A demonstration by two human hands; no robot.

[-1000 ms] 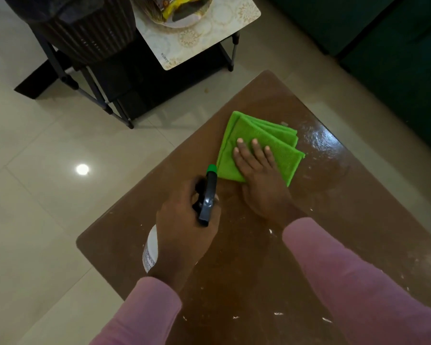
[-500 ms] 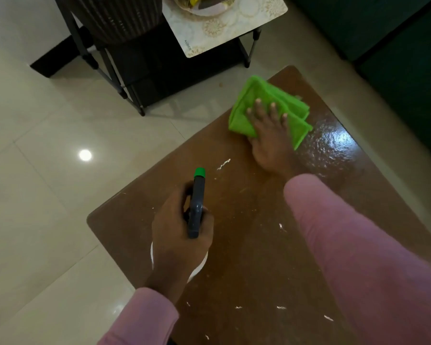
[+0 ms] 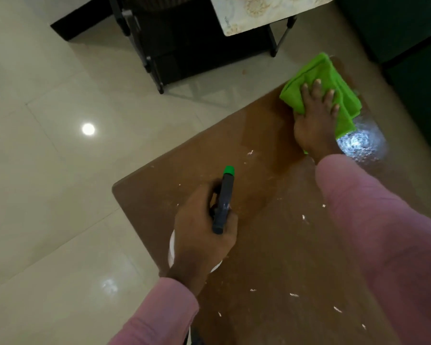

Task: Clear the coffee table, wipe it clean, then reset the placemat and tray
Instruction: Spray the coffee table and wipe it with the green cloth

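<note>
At the left, a spray bottle was gripped in the left hand, the fingers curled round its neck and the green nozzle pointed out over the coffee table. It was apparently held ready so that more liquid could be applied without the cloth being put down. The bottle's white body was largely hidden beneath the hand, and whether a finger lay on the trigger could not be told. White flecks were scattered over the brown top, so the wiping was judged unfinished. Further back, on a black stand, a patterned mat was seen, probably the placemat set aside; it was cut off by the upper edge, and whatever stood on it was out of view. At the far corner a folded green cloth was pressed flat under the right hand, whose fingers were spread straight to share the pressure. Beside it a wet sheen was washed out by glare, its extent hard to judge.
</note>
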